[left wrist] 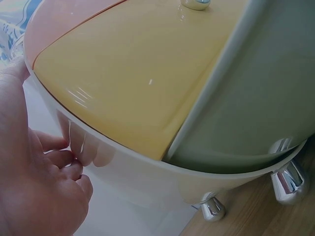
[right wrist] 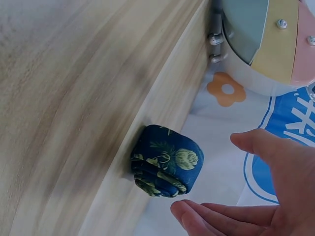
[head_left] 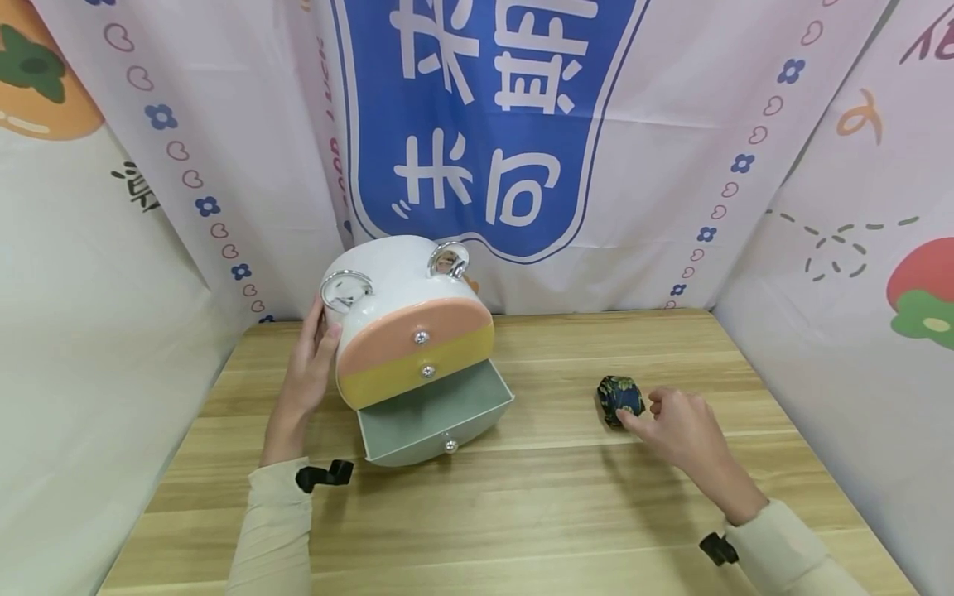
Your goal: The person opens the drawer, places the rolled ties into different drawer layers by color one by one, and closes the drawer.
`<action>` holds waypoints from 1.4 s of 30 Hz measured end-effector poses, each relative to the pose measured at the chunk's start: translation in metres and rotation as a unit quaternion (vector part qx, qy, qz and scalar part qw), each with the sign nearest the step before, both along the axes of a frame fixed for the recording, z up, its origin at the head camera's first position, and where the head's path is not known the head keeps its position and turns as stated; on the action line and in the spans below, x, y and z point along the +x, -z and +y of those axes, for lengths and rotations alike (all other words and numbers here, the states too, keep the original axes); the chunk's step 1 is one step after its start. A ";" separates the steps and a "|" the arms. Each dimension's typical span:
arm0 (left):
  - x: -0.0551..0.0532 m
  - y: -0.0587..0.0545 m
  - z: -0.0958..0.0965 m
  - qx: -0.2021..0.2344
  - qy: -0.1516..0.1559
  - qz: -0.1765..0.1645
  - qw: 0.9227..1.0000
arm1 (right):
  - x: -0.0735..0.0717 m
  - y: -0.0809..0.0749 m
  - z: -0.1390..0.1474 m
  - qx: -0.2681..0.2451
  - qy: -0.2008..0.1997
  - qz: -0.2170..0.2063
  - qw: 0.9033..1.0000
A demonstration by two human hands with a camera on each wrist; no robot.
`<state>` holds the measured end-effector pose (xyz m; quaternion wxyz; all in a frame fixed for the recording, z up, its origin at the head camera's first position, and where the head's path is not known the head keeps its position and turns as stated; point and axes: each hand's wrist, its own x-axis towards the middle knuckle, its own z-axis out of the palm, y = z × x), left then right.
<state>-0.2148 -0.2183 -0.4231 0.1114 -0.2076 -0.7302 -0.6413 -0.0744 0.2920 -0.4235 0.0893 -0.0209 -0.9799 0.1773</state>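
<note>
A small white drawer cabinet (head_left: 387, 257) with silver ear-like loops stands on the left half of the table, its pink and yellow drawers closed. Its green bottom drawer (head_left: 432, 414) is pulled out, and I see nothing inside. My left hand (head_left: 305, 372) rests against the cabinet's left side; the left wrist view shows its fingers (left wrist: 64, 157) at the white shell. To the right lies a compact rolled bundle of dark blue floral cloth (right wrist: 167, 160). My right hand (head_left: 681, 430) is beside it, thumb and fingers spread apart; the right wrist view shows a gap between them and the cloth.
The wood-grain table (head_left: 566, 513) carries both things. White printed cloth hangs behind it, with a blue panel (head_left: 477, 124), and more printed cloth (head_left: 857, 331) lines both sides. Black wrist-camera mounts (head_left: 719, 548) sit on the sleeves.
</note>
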 end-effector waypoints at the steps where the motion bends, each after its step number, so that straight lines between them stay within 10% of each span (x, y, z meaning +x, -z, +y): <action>1: 0.000 0.000 0.000 0.000 0.000 0.000 1.000 | -0.002 0.001 0.001 0.003 0.001 0.000 1.000; 42: 0.003 -0.001 -0.002 -0.033 -0.015 -0.021 0.999 | -0.026 0.028 0.006 -0.011 0.026 -0.013 1.000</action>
